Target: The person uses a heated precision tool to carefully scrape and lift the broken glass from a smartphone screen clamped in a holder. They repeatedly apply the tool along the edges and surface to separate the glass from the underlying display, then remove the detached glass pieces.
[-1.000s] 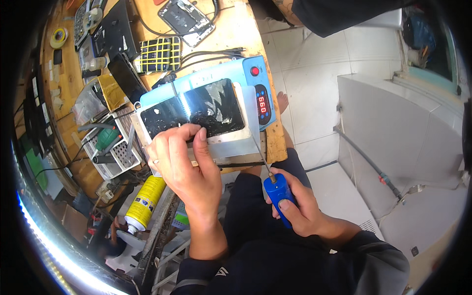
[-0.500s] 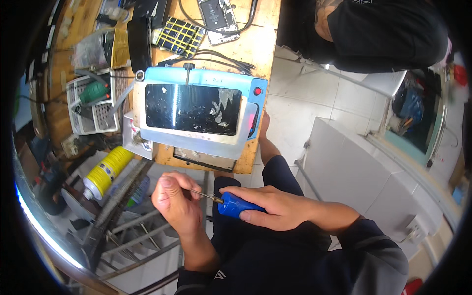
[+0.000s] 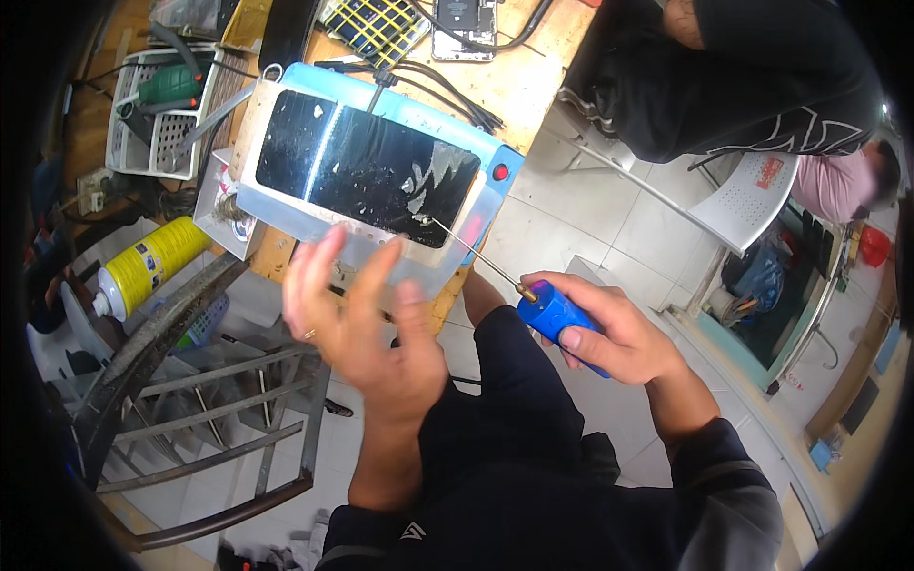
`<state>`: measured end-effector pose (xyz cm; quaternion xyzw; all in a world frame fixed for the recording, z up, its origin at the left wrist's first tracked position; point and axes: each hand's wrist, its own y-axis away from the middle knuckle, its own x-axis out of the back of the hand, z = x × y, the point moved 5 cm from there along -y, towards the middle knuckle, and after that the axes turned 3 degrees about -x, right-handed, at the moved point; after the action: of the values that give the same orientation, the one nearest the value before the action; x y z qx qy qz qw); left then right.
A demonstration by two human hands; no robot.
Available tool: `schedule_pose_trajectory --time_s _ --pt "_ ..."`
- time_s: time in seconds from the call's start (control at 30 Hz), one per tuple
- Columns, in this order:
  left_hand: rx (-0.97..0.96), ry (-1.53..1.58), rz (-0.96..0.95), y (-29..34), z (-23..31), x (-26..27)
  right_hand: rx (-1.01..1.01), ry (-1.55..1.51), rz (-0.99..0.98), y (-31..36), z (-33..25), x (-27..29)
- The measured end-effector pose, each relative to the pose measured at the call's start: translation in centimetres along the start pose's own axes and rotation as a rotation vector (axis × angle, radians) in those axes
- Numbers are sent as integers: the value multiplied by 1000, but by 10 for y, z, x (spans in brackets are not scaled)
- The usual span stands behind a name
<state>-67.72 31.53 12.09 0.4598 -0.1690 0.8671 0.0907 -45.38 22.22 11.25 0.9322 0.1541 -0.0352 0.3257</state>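
My right hand (image 3: 624, 333) is closed around a blue electric glue remover (image 3: 552, 314), which has a brass collar and a long thin metal rod. The rod's tip reaches the lower right part of a black glass phone or tablet screen (image 3: 328, 167), beside some pale torn residue (image 3: 428, 186). That screen lies on the plate of a light blue heating machine (image 3: 490, 147) with a red button. My left hand (image 3: 376, 333), slightly blurred, holds nothing; its fingers are spread just in front of the machine's near edge.
Cables and an opened phone (image 3: 464, 27) lie behind the machine on the wooden table (image 3: 528, 76). At left are a white basket (image 3: 119, 157), a yellow spray can (image 3: 157, 262) and a metal frame (image 3: 214, 443). A seated person in dark clothes (image 3: 762, 76) is at upper right.
My right hand has moved up and right, bringing the rod's tip onto the screen. My left hand has left the rod and opened. The view has shifted and turned.
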Motion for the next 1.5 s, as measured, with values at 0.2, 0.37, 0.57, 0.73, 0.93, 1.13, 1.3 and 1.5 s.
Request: schedule_pose_trajectory --time_s 0.2,0.37,0.57,0.73,0.93,1.13,1.3,1.5 --pt "-18 22 -35 -14 15 -22 3 145 -87 -2 0 14" --pt "2 30 -53 -15 10 -21 62 171 -107 -6 0 22" --pt "40 53 -41 -18 13 -21 6 153 -137 -6 -3 29" --pt "54 57 -34 -23 17 -18 42 183 -104 -5 -9 33" --pt "71 64 -12 -25 16 -18 -17 209 -76 -2 -8 39" --pt "62 -1 -6 -28 17 -18 64 258 -111 -3 -2 33" --pt "59 -6 7 -28 18 -20 64 267 -128 -2 -2 34" --pt "57 -3 8 -28 17 -19 63 259 -125 -4 1 35"
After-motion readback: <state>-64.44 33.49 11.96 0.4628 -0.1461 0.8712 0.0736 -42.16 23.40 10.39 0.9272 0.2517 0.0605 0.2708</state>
